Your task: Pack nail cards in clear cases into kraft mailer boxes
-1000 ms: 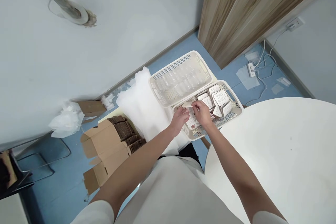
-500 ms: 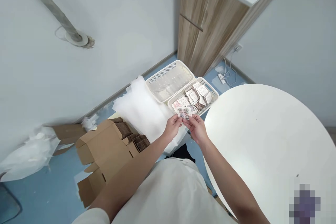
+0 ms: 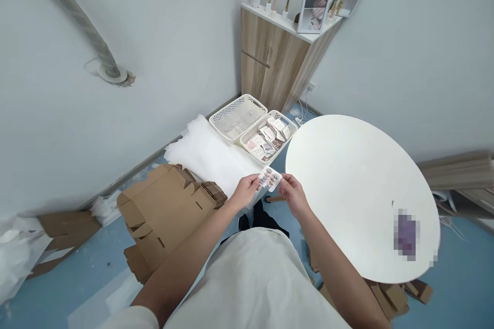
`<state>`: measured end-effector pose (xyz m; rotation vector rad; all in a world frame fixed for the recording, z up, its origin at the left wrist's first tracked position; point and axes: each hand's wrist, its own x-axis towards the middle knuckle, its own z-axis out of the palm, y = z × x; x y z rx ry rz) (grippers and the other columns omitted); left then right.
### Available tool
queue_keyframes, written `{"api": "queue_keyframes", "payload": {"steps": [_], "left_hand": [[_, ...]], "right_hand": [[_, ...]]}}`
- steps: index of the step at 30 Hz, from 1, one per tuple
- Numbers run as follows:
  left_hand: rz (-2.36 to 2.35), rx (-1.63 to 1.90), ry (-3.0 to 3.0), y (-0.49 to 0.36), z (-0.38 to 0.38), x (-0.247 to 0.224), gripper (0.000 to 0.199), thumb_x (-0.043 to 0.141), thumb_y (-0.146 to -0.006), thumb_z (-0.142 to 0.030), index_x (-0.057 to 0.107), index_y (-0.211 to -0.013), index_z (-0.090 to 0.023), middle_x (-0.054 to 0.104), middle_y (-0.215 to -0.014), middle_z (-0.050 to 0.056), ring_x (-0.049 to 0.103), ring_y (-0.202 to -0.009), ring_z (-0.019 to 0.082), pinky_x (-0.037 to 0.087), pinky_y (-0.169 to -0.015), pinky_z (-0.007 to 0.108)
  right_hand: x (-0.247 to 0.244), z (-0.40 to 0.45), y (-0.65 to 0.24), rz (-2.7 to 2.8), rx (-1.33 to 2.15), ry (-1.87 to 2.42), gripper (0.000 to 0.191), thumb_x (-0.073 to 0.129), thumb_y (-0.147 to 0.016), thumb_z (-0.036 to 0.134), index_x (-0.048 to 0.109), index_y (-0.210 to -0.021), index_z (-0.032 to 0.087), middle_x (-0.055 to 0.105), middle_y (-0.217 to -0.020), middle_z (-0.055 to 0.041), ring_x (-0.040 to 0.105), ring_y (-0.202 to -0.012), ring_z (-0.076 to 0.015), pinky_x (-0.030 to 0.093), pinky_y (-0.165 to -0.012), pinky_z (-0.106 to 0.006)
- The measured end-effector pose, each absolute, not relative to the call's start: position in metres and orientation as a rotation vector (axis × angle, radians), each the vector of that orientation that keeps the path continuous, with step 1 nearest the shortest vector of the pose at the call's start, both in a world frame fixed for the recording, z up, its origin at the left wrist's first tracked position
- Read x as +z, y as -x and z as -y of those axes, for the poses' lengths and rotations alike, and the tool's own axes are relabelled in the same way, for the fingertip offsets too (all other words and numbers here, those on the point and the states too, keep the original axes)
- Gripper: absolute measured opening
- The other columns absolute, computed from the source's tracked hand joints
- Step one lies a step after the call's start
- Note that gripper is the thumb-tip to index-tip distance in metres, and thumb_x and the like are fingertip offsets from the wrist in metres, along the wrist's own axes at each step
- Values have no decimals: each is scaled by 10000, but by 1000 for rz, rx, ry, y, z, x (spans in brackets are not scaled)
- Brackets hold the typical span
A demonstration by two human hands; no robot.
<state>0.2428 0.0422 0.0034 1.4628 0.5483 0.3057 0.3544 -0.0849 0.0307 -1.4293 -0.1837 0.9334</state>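
We hold the small pack [image 3: 270, 178] by its two opposite edges, the left hand [image 3: 247, 190] pinching one and the right hand [image 3: 292, 193] the other, so the hands are apart and, we think, its coloured face is left uncovered for our eyes. It is in the air beside the left edge of the white tabletop [image 3: 347, 175], before the near corner of the nearer basket [image 3: 283, 145]. In this basket similar packs [image 3: 277, 126] lie loosely, probably kept from sliding out by its walls, and beyond its left edge stands the other basket [image 3: 224, 115].
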Motion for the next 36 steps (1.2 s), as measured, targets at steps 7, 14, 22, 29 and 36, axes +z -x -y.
{"api": "queue_keyframes", "payload": {"steps": [7, 14, 22, 29, 36], "left_hand": [[-306, 159, -1604, -262, -21, 29, 297, 475, -776, -355, 656, -962, -210, 631, -753, 20, 520, -652, 153, 398, -635, 262], [-366, 81, -1401, -311, 21, 26, 306, 541, -736, -368, 633, -948, -168, 590, -701, 23, 504, -601, 122, 430, -625, 268], [-289, -118, -1375, -355, 91, 16, 283, 610, -693, -344, 631, -908, -162, 621, -762, 36, 544, -631, 115, 458, -678, 294], [-269, -164, -1510, -390, 137, 13, 311, 598, -704, -379, 625, -937, -174, 630, -832, 59, 570, -670, 141, 464, -692, 313], [-143, -330, -1664, -431, 168, 13, 322, 577, -723, -375, 628, -958, -162, 633, -838, 63, 571, -767, 161, 453, -721, 302]], "right_hand": [[38, 132, -360, 205, 816, 1518, 252, 615, -673, 425, 613, -803, 209, 604, -757, 9, 511, -591, -93, 424, -554, -233], [45, 192, -359, 28, 698, 1443, 231, 653, -635, 403, 591, -724, 199, 606, -692, 9, 548, -575, -104, 461, -592, -267], [28, 269, -379, -197, 571, 1340, 255, 675, -620, 391, 556, -740, 200, 581, -651, 28, 612, -598, -130, 471, -620, -273], [12, 320, -409, -256, 583, 1299, 256, 683, -612, 395, 584, -767, 216, 584, -653, 35, 597, -585, -119, 459, -616, -267], [4, 368, -445, -163, 608, 1460, 259, 639, -643, 402, 658, -789, 189, 633, -763, -23, 529, -665, -118, 421, -622, -263]]}}
